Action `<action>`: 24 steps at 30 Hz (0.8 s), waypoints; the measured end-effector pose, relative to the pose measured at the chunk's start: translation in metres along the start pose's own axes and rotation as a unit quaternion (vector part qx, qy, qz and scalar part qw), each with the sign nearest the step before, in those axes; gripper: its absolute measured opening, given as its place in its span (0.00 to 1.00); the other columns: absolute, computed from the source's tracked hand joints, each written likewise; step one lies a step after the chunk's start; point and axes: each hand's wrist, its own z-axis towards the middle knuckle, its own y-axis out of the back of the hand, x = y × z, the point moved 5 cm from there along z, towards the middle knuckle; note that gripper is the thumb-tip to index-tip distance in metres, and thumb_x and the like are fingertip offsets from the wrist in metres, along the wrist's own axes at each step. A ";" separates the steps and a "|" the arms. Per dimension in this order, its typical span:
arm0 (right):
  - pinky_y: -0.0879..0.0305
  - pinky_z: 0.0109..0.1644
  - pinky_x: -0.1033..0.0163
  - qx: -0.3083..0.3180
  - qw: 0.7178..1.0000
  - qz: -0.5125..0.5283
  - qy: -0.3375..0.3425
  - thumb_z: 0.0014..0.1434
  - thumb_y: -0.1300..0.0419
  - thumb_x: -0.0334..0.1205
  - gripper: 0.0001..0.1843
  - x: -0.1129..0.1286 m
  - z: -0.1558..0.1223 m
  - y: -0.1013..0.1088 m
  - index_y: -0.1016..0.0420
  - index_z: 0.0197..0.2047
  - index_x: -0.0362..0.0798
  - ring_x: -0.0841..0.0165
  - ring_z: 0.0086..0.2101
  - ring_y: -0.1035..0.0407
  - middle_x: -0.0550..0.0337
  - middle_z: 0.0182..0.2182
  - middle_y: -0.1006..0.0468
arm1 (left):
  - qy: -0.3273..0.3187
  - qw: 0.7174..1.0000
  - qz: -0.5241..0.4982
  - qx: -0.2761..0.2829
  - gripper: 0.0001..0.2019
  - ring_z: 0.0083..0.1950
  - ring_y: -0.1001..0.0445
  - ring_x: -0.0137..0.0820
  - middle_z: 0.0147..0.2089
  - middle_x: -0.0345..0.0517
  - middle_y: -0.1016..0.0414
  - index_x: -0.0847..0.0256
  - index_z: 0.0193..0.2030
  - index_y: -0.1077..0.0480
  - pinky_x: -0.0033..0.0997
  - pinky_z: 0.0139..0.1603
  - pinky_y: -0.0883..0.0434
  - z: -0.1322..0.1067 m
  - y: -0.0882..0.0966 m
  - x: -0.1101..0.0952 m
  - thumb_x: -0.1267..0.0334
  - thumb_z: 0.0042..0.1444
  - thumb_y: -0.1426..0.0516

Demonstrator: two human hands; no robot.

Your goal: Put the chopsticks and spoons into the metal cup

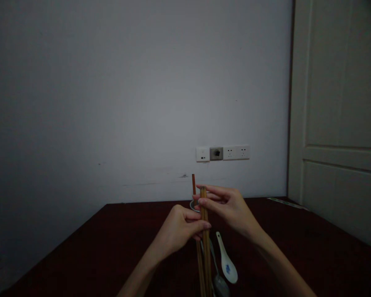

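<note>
over the dark worktop (117,231), left hand (184,226) and right hand (228,203) pinch chopsticks (207,255) between their fingers, seemingly evening them up, which next calls for light pressure.

The left forearm (145,264) is rising from the lower left of the chopsticks (205,255), its wrist bending toward them. The left hand (182,227) is gripping them below their top end — its thumb is crossing their front while its fingers are curling behind. The right forearm (278,255) is slanting up from their lower right, bare like the other. Higher on the chopsticks, the right hand (227,204) is pinching near their top end — its thumb is pressing in front, its other fingers are reaching leftward behind.
</note>
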 end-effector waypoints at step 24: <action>0.32 0.36 0.61 -0.028 0.998 -0.046 -0.029 0.40 0.35 0.45 0.18 -0.005 0.003 0.006 0.25 0.34 0.42 0.66 0.31 0.27 0.53 0.29 0.21 | -0.030 0.999 0.017 0.000 0.13 0.22 0.36 0.23 0.19 0.40 0.33 0.67 0.22 0.29 0.22 0.24 0.39 0.001 0.003 -0.003 0.59 0.49 0.45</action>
